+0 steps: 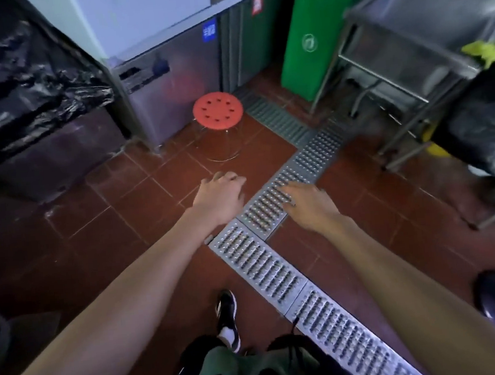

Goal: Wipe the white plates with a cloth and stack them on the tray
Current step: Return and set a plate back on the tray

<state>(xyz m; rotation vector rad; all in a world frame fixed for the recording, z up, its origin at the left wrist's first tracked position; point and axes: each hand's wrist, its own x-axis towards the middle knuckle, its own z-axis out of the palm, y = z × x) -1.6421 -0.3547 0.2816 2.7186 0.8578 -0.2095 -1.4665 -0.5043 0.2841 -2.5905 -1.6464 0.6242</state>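
A: Where are the hands?

B: Both reach forward over the floor. The left hand (221, 194) hangs above the red tiles (100, 230), just left of the metal drain grate (265, 263); its grip is loose, fingers lightly bent and drooping, pinching nothing. The right hand (309, 201) is above the grate itself, fingers spread, also bare.

A: And the plates, cloth, tray?

B: Not in view here, so I cannot tell where they are.

A: What surrounds the grate?

B: Beyond its far bend stands a red stool (218, 110) with holes in the seat, in front of a steel cabinet (171, 83). A green bin (311, 38) stands further back. Right of the grate is a steel rack (408, 53) with a yellow rag-like thing (484, 51) at its edge. Left of it, black plastic bags (21, 81). Beside its near end, a black-and-white shoe (227, 317).
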